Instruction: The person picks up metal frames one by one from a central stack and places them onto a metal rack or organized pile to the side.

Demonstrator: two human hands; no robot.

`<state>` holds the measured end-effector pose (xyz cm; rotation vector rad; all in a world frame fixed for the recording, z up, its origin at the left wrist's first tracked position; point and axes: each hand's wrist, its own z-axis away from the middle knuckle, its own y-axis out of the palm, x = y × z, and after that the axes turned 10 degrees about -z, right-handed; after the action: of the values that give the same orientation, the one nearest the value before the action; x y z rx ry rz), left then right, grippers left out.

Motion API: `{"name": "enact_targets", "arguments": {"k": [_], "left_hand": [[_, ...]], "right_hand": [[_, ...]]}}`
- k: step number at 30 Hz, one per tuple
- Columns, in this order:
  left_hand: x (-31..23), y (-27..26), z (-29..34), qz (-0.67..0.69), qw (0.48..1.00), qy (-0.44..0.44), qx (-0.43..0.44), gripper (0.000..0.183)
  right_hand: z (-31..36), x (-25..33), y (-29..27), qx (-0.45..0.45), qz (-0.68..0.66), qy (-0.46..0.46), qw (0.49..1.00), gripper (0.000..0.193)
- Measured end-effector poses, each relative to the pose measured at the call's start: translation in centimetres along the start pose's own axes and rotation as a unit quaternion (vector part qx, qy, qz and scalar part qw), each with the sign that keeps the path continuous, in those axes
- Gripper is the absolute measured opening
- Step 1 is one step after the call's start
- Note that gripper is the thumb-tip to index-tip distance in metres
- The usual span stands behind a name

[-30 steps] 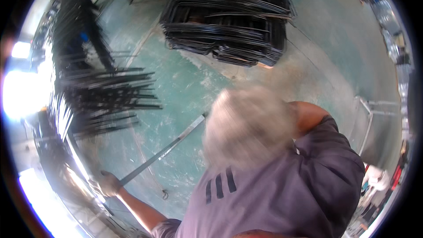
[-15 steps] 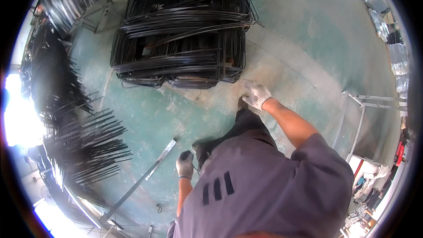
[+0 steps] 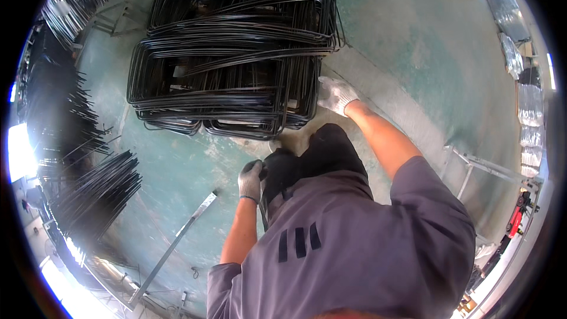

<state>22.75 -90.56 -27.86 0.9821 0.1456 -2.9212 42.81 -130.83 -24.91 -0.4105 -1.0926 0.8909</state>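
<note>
A large stack of black bent-rod frames (image 3: 212, 97), rectangular with rounded corners, lies on the floor in front of me. My right hand (image 3: 336, 95), in a whitish knit glove, reaches to the near right corner of the stack. Its fingers are stretched out, close beside the rods; whether they touch cannot be made out. My left hand (image 3: 249, 182), also gloved, hangs beside my left thigh. Its fingers are loosely bent and dark at the tips, and nothing shows in them.
On the left, bundles of dark rods (image 3: 97, 192) jut out at about rack height. A long metal bar (image 3: 174, 245) slants across the lower left. To the right stands a grey metal frame (image 3: 481, 165). Wrapped silvery packages (image 3: 530, 106) line the far right side.
I have stepped nearer to the stack, which now sits lower in view. My right hand has moved forward to its right corner; my left hand has come up slightly beside my thigh.
</note>
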Motion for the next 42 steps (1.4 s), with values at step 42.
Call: {"name": "enact_targets", "arguments": {"k": [42], "left_hand": [[-12.0,30.6,-28.0,0.473,0.869,-0.019,0.146,0.088]], "right_hand": [[-25.4,-12.8,-1.9,0.53,-0.171,0.031,0.83,0.077]]}}
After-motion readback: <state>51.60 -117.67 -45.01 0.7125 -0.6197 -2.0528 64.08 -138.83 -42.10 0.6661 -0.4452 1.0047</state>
